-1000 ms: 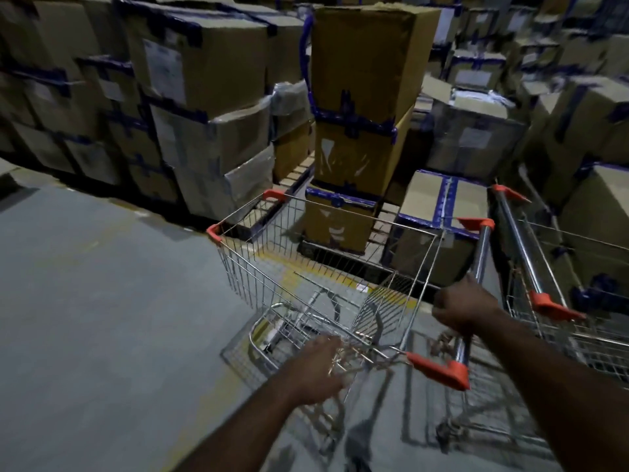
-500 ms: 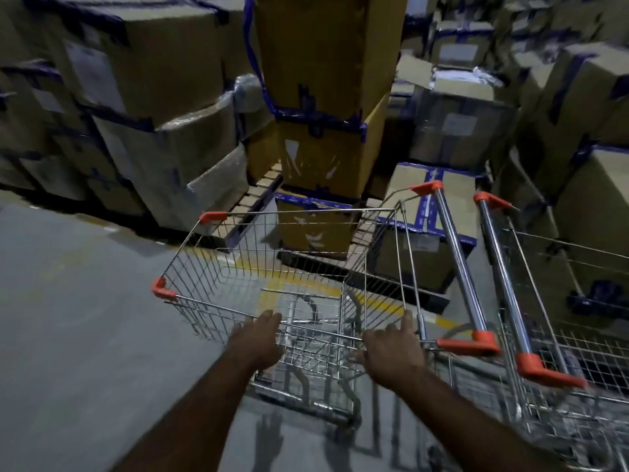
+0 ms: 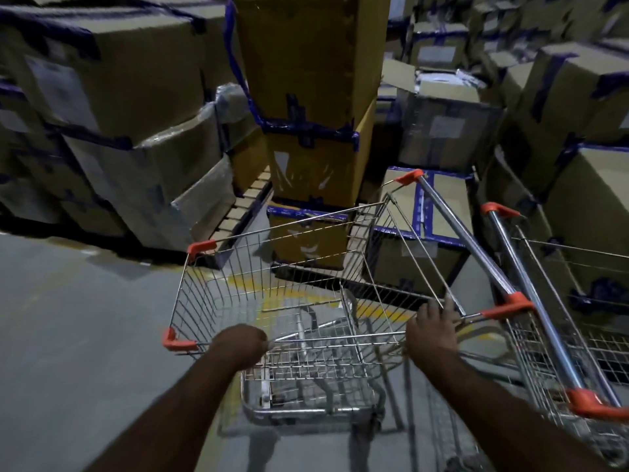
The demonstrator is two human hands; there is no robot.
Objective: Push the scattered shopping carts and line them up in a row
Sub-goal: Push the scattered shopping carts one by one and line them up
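Note:
A wire shopping cart (image 3: pixel 238 294) with orange corner caps stands right in front of me on the grey floor. My left hand (image 3: pixel 240 345) grips its near top rim wire toward the left. My right hand (image 3: pixel 434 330) holds the same rim near the right corner, fingers curled over the wire. The cart's chrome handle bar (image 3: pixel 466 233) with orange ends runs along its right side. A second cart (image 3: pixel 558 338) stands close beside it on the right, its handle bar almost parallel.
Stacked cardboard boxes (image 3: pixel 306 97) with blue tape on a wooden pallet (image 3: pixel 245 202) rise just beyond the cart. More boxes (image 3: pixel 578 107) crowd the right and back. A yellow floor line (image 3: pixel 296 294) runs under the cart. Grey floor (image 3: pixel 75 335) spreads to the left.
The cart has swung round so its handle bar lies alongside the second cart. My hands moved from the basket's inside wires and handle to its near rim.

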